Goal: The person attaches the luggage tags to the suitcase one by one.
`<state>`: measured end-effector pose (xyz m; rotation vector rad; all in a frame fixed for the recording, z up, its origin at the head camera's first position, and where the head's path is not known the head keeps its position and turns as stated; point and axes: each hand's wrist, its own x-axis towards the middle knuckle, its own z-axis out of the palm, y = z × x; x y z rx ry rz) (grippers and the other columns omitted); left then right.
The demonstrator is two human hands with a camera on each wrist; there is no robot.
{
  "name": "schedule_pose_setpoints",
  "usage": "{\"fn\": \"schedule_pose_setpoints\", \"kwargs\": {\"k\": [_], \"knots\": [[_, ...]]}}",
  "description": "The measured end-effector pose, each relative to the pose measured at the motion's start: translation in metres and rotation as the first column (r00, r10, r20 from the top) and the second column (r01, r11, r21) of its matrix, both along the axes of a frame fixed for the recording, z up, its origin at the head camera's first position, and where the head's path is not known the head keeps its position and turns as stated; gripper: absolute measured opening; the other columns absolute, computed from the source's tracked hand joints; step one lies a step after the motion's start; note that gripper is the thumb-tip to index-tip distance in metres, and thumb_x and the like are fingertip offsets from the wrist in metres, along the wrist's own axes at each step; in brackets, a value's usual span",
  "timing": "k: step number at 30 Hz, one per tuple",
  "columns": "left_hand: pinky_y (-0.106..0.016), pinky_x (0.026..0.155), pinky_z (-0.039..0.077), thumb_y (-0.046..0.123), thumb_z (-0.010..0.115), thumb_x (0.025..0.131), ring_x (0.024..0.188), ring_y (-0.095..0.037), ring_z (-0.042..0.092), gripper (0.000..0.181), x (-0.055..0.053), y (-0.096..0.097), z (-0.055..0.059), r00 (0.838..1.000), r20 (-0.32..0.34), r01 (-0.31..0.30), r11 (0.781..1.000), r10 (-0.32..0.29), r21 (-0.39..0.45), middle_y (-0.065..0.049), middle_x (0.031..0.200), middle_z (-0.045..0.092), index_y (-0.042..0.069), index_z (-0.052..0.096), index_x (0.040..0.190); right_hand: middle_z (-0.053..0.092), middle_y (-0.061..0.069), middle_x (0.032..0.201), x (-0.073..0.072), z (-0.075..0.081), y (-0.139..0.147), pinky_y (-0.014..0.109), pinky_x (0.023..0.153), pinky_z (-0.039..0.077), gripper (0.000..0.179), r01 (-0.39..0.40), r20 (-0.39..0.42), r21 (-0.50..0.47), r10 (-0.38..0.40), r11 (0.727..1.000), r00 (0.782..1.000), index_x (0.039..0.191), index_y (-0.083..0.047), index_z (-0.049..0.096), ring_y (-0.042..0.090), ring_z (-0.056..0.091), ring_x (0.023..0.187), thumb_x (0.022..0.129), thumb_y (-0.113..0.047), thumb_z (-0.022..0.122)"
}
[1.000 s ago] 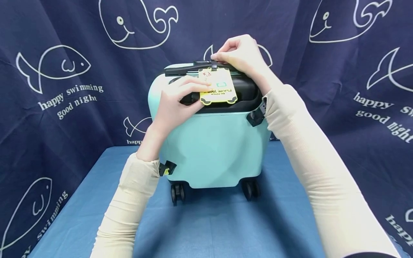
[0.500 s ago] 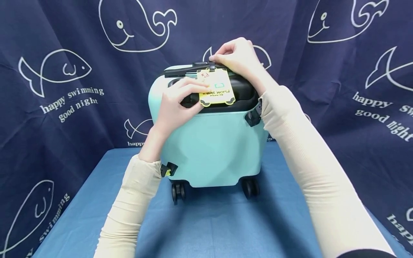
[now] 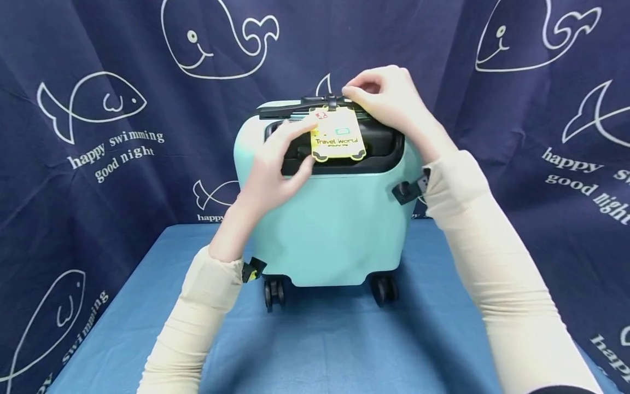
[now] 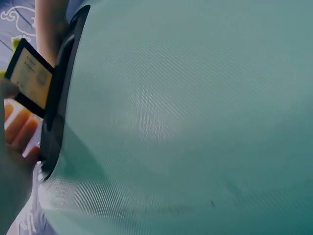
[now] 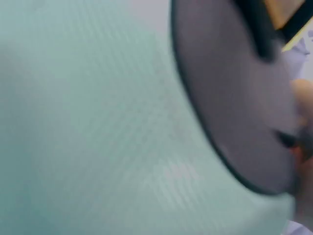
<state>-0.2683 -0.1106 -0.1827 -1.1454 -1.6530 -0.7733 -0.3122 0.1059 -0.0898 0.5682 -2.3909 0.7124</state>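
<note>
A yellow-edged luggage tag (image 3: 338, 134) printed "Travel World" hangs by a black strap (image 3: 332, 102) from the black top handle (image 3: 280, 111) of a mint-green suitcase (image 3: 327, 230). My left hand (image 3: 270, 164) is at the tag's left edge; the index fingertip overlaps it, and the thumb is spread below. In the left wrist view, the tag's dark-framed back (image 4: 32, 78) faces the camera. My right hand (image 3: 394, 98) is just right of the strap above the handle, fingers loosely bent, with nothing visible between them. The right wrist view is blurred and partly hides those fingers.
The suitcase stands upright on black wheels (image 3: 384, 289) on a blue cloth-covered table (image 3: 315, 339). Behind it hangs a navy curtain (image 3: 418, 33) with white whale and fish drawings. Small black devices (image 3: 410, 190) sit at both wrists.
My right hand has moved right, away from the strap. My left fingers have spread and loosened from the tag, showing more of its print. The suitcase stays in place.
</note>
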Motion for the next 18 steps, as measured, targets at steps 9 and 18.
{"fn": "schedule_pose_setpoints", "kwargs": {"k": [9, 18], "knots": [[-0.033, 0.103, 0.038, 0.003, 0.059, 0.086, 0.118, -0.026, 0.053, 0.034, 0.031, -0.031, -0.013, 0.982, 0.065, -0.183, 0.975, 0.176, 0.127, -0.016, 0.122, 0.060, -0.001, 0.059, 0.120, 0.069, 0.003, 0.090, 0.042, -0.031, 0.034, 0.011, 0.080, 0.046, 0.015, -0.162, -0.327, -0.156, 0.104, 0.974, 0.939, 0.092, -0.005, 0.074, -0.015, 0.054, 0.081, 0.087, -0.016, 0.065], [-0.041, 0.111, 0.028, 0.020, 0.067, 0.085, 0.134, -0.024, 0.039, 0.055, 0.053, -0.077, -0.031, 0.864, 0.208, -0.453, 0.888, 0.459, -0.079, -0.011, 0.139, 0.049, 0.007, 0.049, 0.136, 0.071, 0.009, 0.097, 0.073, -0.074, 0.076, 0.008, 0.086, 0.038, 0.018, -0.113, -0.457, -0.066, 0.070, 0.991, 0.887, 0.100, -0.005, 0.073, -0.009, 0.055, 0.093, 0.083, -0.006, 0.069]]}}
